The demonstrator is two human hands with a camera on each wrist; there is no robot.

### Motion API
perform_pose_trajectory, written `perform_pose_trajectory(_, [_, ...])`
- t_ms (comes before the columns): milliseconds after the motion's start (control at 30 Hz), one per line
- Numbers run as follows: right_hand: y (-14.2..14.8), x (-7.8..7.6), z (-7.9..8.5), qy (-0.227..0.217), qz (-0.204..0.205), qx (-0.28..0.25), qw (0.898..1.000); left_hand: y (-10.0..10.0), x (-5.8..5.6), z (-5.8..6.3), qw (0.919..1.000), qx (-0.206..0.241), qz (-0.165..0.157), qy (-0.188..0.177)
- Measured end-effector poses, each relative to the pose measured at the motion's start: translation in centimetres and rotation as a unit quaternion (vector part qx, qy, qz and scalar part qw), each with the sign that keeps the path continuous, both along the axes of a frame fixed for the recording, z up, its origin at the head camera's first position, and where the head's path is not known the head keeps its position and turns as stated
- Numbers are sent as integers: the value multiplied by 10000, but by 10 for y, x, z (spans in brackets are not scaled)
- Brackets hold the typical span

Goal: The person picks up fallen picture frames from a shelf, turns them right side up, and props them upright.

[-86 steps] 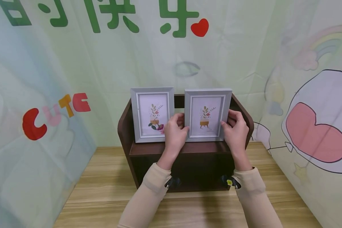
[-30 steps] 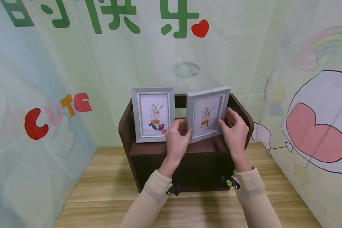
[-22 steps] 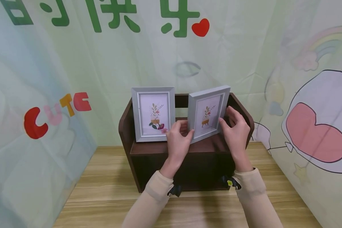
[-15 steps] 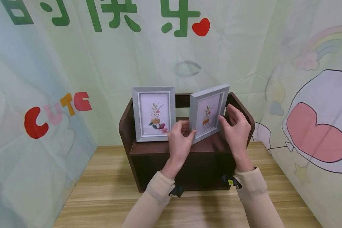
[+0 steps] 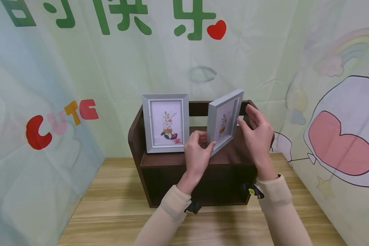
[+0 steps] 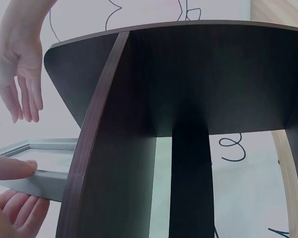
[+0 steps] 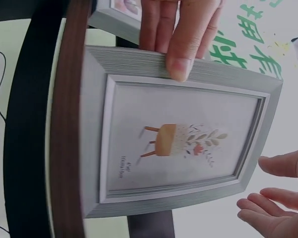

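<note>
Two grey picture frames stand on the upper shelf of a dark brown rack (image 5: pixel 178 160). My left hand (image 5: pixel 196 153) pinches the right picture frame (image 5: pixel 224 119) by its left edge, thumb on the front and fingers behind. That frame is turned at an angle, its face toward the right. In the right wrist view its print of an orange pot with leaves (image 7: pixel 166 140) shows in full. My right hand (image 5: pixel 258 136) is beside the frame's right edge, fingers extended and apart from it in the right wrist view. The left picture frame (image 5: pixel 167 102) faces forward with a flower decoration (image 5: pixel 173 136).
The rack stands on a wood-grain table (image 5: pixel 110 198), with an open lower compartment (image 5: pixel 200 184). Behind it hangs a pale green printed cloth (image 5: pixel 160 65). The rack's right side panel (image 6: pixel 213 74) rises near my right hand.
The right frame has swung from facing forward to a steep angle, its right edge going back. My left hand keeps its grip and shifts right. My right hand has come off the frame.
</note>
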State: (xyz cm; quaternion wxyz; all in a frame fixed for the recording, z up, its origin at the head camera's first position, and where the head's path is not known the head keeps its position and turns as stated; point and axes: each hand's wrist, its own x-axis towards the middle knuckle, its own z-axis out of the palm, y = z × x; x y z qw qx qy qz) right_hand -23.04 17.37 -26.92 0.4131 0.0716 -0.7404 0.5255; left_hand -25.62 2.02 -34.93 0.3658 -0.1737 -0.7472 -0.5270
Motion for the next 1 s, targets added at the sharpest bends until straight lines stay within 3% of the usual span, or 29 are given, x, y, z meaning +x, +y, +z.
perform_pose_trajectory(400, [13, -27, 1, 433, 538, 280, 9972, 5, 1, -1, 9999, 15, 40, 164])
perform_pose_trajectory(533, [9, -26, 11, 517, 773, 463, 9946, 8, 3, -1, 9999, 35, 63, 113])
perform_pose_trajectory(767, [-3, -8, 34, 801, 1175, 978, 9850, 11, 3, -2, 9999, 33, 92, 123])
perform_pose_trajectory(1000, [-5, -9, 36, 959, 1608, 1174, 9753, 12, 4, -2, 9998, 6, 109, 194])
